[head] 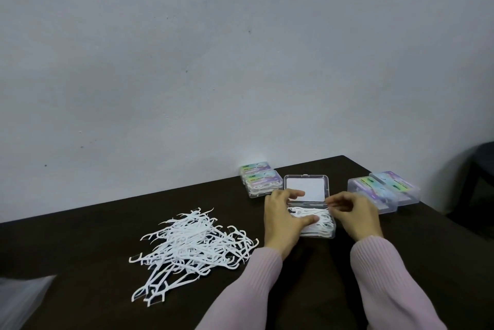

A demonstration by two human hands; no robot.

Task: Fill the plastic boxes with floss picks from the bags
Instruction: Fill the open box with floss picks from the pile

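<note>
**Floss picks: settling the load flat before the lid comes down**

Floss picks, thin white plastic ones, lie in a loose tangled pile at lower left of the frame on the dark brown table, with a clear plastic bag at the bottom left corner. Right of centre, two closed, filled clear boxes with pastel labels stand against the wall. Next comes the open clear plastic box, its hinged lid tilted back and its tray heaped with picks. The left hand spans it, fingers on the lid's lower edge and thumb pressing the picks down. The right hand has its fingers curled at the box's right edge; whether they pinch a pick is unclear. Two more closed labelled boxes sit at the right.

Judging by the heap, the picks want levelling, with handles tucked inside the rim, or the lid may not snap shut.
</note>
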